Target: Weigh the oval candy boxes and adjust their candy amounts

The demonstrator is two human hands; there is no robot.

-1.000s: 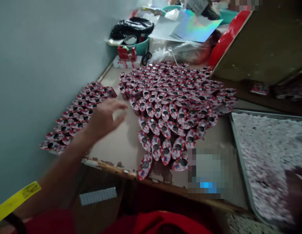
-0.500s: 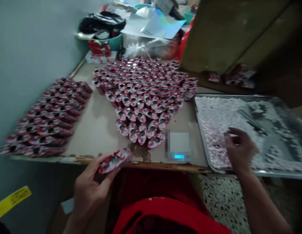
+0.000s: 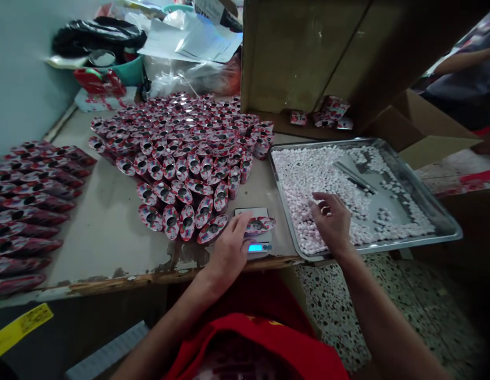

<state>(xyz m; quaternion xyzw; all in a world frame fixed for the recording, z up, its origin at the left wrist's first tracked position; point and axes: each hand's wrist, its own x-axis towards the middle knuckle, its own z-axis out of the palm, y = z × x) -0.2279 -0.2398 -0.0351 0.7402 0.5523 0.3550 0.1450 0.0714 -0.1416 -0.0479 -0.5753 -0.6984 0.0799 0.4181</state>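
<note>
My left hand [image 3: 229,250] holds the near end of a red-and-white printed packet [image 3: 260,226] with an oval top, at the small digital scale [image 3: 264,248]. The packet stands over the scale's plate, and the blue display shows beside my fingers. My right hand [image 3: 334,219] is over the left part of a metal tray [image 3: 438,240], its thumb and forefinger curled together. Whatever is between those fingertips is too small to make out. Small whitish pellets [image 3: 300,174] cover much of the tray, and a grey metal scoop-like tool [image 3: 355,177] lies among them.
Many similar packets [image 3: 185,174] with dark holes in their tops stand mid-table. More packets [image 3: 27,216] form rows at the left. A large cardboard box [image 3: 300,58] stands behind the tray. Bags and a teal basin [image 3: 128,71] are at the back. Another person's arm [image 3: 462,60] shows far right.
My left hand has carried the packet from the table's front edge rightward to the scale. My right hand remains over the pellets. The view has turned to the right.
</note>
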